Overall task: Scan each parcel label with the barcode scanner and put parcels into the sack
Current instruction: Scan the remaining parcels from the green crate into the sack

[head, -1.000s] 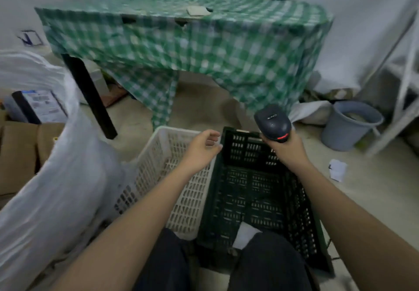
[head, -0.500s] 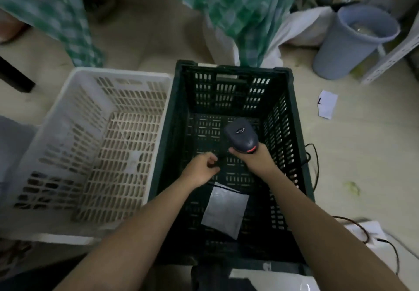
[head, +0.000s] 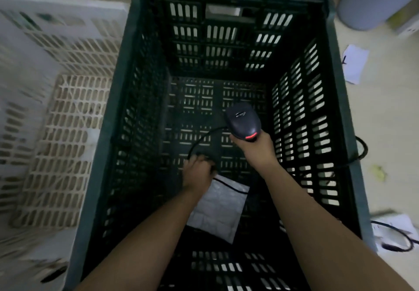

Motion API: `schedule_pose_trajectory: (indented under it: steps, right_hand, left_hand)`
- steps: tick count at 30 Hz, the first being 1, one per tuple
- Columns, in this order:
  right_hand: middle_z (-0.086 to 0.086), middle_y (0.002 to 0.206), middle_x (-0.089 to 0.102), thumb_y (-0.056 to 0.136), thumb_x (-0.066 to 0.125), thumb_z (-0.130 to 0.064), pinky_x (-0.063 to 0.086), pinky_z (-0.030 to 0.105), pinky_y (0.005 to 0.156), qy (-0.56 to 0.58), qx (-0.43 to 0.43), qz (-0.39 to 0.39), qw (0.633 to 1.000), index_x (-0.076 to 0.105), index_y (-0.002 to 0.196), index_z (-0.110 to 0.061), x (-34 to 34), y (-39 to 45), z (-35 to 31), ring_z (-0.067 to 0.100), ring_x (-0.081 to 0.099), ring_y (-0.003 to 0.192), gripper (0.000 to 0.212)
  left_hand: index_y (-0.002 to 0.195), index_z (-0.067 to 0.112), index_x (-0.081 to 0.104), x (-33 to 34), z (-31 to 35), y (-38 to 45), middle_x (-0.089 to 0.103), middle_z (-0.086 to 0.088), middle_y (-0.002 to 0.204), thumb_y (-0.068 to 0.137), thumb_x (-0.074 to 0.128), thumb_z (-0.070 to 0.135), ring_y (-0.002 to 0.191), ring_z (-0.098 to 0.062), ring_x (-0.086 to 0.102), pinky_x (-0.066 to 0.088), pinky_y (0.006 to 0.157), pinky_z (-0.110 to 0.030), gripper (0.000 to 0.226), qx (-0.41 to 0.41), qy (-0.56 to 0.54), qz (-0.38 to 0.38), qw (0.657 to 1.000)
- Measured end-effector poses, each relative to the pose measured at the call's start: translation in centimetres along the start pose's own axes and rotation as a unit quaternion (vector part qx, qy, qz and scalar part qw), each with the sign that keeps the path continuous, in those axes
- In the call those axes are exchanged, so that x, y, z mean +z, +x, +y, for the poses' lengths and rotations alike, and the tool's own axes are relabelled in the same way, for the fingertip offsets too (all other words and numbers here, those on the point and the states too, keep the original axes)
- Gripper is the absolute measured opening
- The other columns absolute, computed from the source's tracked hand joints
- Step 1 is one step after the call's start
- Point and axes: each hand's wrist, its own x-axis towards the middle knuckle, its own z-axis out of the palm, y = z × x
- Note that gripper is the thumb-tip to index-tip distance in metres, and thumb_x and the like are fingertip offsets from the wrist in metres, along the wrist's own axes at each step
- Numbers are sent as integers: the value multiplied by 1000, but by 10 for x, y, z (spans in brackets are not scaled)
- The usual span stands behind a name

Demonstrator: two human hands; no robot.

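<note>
Head camera looks straight down into a dark green slotted plastic crate [head: 226,41]. The last flat grey plastic mailer parcel [head: 217,211] lies on the crate floor, toward its near end. Risk first: the scanner's thin black cable [head: 204,136] loops across the crate floor by the left hand and trails over the parcel's far edge, so lifting the parcel could snag it. The left hand [head: 197,173] is curled at that far edge; dim light hides whether it pinches parcel or cable, I cannot tell. The right hand [head: 256,148] grips the black handheld barcode scanner [head: 243,121] above the crate floor, right of centre.
</note>
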Motion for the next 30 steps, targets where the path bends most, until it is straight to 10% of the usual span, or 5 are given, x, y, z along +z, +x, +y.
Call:
schedule_pose_trajectory:
  steps: [17, 25, 30]
  right_hand:
    - [5, 97, 68, 79, 79, -8, 47, 24, 79, 51, 7, 3, 999, 67, 107, -6, 2, -15, -22, 15, 63, 92, 31]
    - [-1, 76, 67, 79, 79, -14, 46, 26, 67, 60, -15, 42, 997, 65, 83, -17, -1, -44, -58, 12, 60, 70, 15]
    - [8, 89, 69, 77, 79, -13, 48, 30, 75, 112, -64, 120, 984, 68, 95, -10, -6, -73, -122, 18, 63, 82, 21]
  left_hand:
    - [118, 11, 62, -12, -3, -10, 51, -14, 133, 94, 52, 15, 127, -32, 43, 42, 96, -37, 27, 18, 142, -103, 984]
    - [86, 24, 54, -112, 13, -30, 66, -5, 94, 90, 54, 16, 86, -26, 60, 40, 65, -29, 10, -37, -107, 41, 993]
    - [89, 24, 57, -199, 30, -72, 64, 3, 89, 89, 63, 18, 83, -18, 61, 51, 71, -34, 9, 41, -198, 164, 966]
